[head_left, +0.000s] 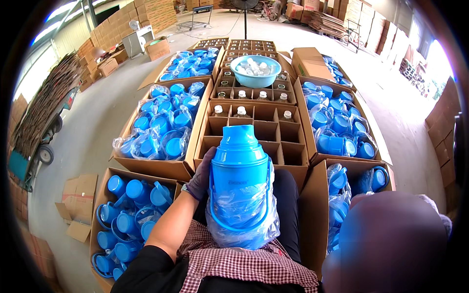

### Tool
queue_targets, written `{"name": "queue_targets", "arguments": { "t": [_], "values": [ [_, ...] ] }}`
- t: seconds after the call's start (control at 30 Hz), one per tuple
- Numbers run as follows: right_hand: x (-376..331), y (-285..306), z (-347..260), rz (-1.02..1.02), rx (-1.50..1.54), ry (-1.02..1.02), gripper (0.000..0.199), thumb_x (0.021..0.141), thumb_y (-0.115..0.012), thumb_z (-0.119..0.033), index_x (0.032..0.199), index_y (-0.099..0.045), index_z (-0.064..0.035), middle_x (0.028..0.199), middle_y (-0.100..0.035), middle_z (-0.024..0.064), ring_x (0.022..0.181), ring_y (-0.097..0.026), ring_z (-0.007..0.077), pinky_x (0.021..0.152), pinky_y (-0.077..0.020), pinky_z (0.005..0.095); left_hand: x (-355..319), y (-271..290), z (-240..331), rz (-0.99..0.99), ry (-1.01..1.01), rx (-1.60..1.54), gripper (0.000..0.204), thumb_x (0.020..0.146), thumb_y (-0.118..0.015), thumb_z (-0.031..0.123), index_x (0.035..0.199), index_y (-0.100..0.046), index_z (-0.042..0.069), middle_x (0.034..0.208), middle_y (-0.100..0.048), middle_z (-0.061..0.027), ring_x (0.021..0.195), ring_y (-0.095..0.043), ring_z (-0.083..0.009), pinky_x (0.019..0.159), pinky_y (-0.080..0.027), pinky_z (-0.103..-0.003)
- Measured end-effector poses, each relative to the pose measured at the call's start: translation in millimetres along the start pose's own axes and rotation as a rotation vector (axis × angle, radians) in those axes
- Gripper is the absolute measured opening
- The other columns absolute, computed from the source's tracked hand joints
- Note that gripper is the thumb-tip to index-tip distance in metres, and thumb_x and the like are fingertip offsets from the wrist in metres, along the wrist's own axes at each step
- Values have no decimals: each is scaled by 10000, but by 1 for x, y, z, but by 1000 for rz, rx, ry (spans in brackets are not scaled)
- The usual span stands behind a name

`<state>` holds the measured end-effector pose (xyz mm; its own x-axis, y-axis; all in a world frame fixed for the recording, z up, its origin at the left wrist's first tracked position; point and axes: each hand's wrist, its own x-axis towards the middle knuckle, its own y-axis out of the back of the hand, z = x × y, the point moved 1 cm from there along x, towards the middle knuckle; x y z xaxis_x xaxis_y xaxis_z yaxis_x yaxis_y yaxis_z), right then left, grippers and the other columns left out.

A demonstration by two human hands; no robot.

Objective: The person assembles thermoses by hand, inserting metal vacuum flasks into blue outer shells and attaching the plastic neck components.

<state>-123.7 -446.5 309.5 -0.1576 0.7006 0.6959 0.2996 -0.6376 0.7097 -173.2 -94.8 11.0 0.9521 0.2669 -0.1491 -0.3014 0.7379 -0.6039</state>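
A blue plastic thermos flask (240,183) with a tapered top and a carrying handle stands upright on my lap. A clear plastic bag (244,234) is bunched round its lower half. My left hand (199,177), in a purple-grey glove, is closed against the flask's left side. At the lower right a large blurred purplish shape (386,244) fills the view close up. It has the tone of a glove, but I cannot make out my right hand's fingers in it. Just beyond the flask is a divided carton (266,131), where several white-capped bottles (241,112) stand in the far cells.
Cartons of bagged blue flasks stand left (163,122) and right (337,122). Nearer left is another carton of blue flasks (128,222). A light-blue basin (255,80) of small clear-white pieces rests on the divided cartons. A loaded cart (36,129) stands far left; a fan stands behind.
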Motion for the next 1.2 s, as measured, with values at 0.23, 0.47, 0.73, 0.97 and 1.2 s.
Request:
{"name": "queue_targets", "arguments": {
  "t": [0.23, 0.47, 0.73, 0.97, 1.2],
  "values": [
    [-2, -3, -2, 22, 4, -8, 337, 782, -801, -46, 1087, -665, -94, 1126, -678, 130, 1028, -697, 284, 881, -545, 444, -9, -10, 2, 3, 8, -60, 788, 953, -581, 725, 1375, -627, 61, 1343, -679, -184, 1189, -662, -300, 1041, -553, -441],
    [-1, -1, -14, 77, -13, -23, 335, 772, -813, -63, 1073, -672, -101, 1142, -672, 132, 1055, -690, 298, 911, -533, 466, -7, -15, 1, -34, 8, -22, 785, 964, -565, 721, 1411, -603, 76, 1364, -668, -181, 1217, -652, -294, 1065, -537, -433],
    [-12, -97, 90, 37, -4, -398, 423, 757, -853, -161, 1120, -649, -93, 1247, -628, 164, 1210, -618, 391, 1025, -476, 553, 10, -24, 6, -164, 65, -53, 784, 1009, -511, 690, 1516, -501, 92, 1458, -604, -175, 1309, -606, -297, 1122, -501, -456],
    [-45, -224, 159, -116, 68, -522, 803, 877, -772, -480, 1525, -509, -85, 1613, -435, 206, 1481, -398, 494, 1218, -300, 608, 32, -2, 4, -8, -143, 54, 666, 1068, -489, 569, 1504, -514, 66, 1489, -572, -182, 1383, -550, -310, 1170, -451, -489],
    [-144, -263, 281, 189, 435, -982, 584, 1068, -465, -382, 1441, -567, 57, 1506, -542, 282, 1408, -528, 414, 1199, -385, 456, 29, 100, -23, -108, -602, 551, 597, 1133, -339, 450, 1342, -632, -26, 1410, -619, -215, 1410, -529, -326, 1252, -297, -494]
  ]
}}
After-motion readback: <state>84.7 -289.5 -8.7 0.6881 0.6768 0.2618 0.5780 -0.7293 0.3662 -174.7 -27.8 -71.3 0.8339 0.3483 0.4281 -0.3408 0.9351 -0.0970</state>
